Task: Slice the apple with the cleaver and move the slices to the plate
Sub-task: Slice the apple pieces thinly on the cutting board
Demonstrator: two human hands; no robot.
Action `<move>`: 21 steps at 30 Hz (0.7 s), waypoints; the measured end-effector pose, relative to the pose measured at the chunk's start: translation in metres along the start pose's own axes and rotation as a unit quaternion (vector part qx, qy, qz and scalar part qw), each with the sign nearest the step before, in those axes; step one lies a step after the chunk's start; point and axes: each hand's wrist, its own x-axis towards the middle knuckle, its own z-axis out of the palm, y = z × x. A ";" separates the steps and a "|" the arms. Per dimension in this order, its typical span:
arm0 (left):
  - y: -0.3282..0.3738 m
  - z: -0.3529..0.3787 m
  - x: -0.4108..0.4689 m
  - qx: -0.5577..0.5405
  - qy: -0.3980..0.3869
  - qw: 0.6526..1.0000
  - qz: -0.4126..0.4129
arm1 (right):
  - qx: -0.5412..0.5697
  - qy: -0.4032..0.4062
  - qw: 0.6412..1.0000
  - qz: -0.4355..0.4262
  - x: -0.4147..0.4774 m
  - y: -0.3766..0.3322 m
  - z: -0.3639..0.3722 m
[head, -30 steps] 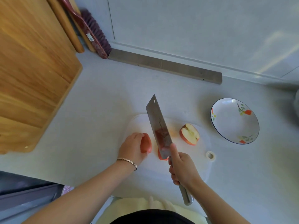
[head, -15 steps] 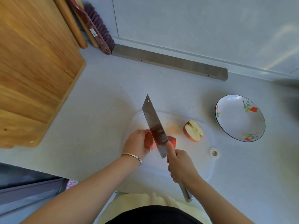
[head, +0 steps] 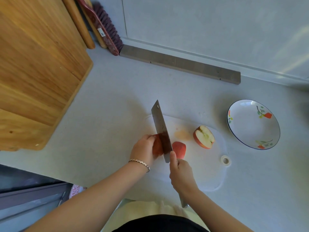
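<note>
Freshly cut wedge [head: 179,149] has dropped clear to the right, and my cleaver [head: 160,129] is back on the apple piece [head: 156,148] that my left hand [head: 142,150] pinches on the board [head: 205,168]. My right hand [head: 181,174] is wrapped round the handle. My fingertips sit just beside the edge, so a skid off the round skin could nick them. The plate [head: 250,129] is still bare

Bare forearms [head: 100,190], silver link bracelet [head: 139,163] on the left one, black garment [head: 158,223] beneath cream cloth [head: 142,209].
</note>
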 end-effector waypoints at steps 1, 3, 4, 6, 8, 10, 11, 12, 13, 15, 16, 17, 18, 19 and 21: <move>-0.001 -0.001 -0.001 -0.009 0.001 1.000 0.002 | 0.015 0.000 1.000 0.002 0.002 -0.002 -0.001; -0.003 -0.003 -0.003 -0.021 0.000 1.000 0.006 | 0.046 -0.015 0.999 0.019 0.007 -0.008 -0.008; -0.004 -0.004 -0.003 -0.022 -0.002 1.000 0.008 | 0.055 -0.024 0.998 0.033 0.009 -0.010 -0.014; -0.006 -0.005 -0.003 -0.022 -0.004 1.000 0.009 | 0.061 -0.035 0.996 0.050 0.008 -0.012 -0.024; -0.007 -0.004 -0.003 -0.018 -0.012 1.000 0.003 | 0.055 -0.039 0.996 0.053 0.004 -0.012 -0.031; -0.007 -0.005 -0.003 -0.003 -0.025 1.000 -0.005 | 0.050 -0.042 0.997 0.050 -0.002 -0.013 -0.035; -0.008 -0.005 -0.003 0.006 -0.030 1.000 -0.006 | 0.050 -0.045 0.997 0.048 -0.004 -0.014 -0.035; -0.008 -0.005 -0.002 0.013 -0.032 0.999 -0.005 | 0.047 -0.048 0.997 0.045 -0.005 -0.015 -0.035; -0.008 -0.005 -0.002 0.016 -0.033 0.999 -0.006 | 0.040 -0.049 0.997 0.039 -0.006 -0.016 -0.033; -0.008 -0.005 -0.002 0.014 -0.030 0.999 -0.007 | 0.013 -0.043 0.999 0.025 -0.007 -0.016 -0.029; -0.008 -0.005 -0.002 0.012 -0.027 1.000 -0.006 | -0.001 -0.038 0.999 0.020 -0.007 -0.016 -0.027; -0.007 -0.005 -0.002 0.013 -0.024 1.000 -0.005 | -0.011 -0.032 0.999 0.017 -0.007 -0.015 -0.026; -0.007 -0.005 -0.002 0.013 -0.020 1.000 -0.002 | -0.015 -0.030 0.999 0.017 -0.006 -0.015 -0.025; -0.007 -0.005 -0.002 0.011 -0.015 1.000 0.000 | -0.017 -0.031 0.999 0.017 -0.006 -0.015 -0.025; -0.007 -0.005 -0.002 0.007 -0.012 1.000 0.001 | -0.020 -0.035 0.999 0.016 -0.004 -0.015 -0.025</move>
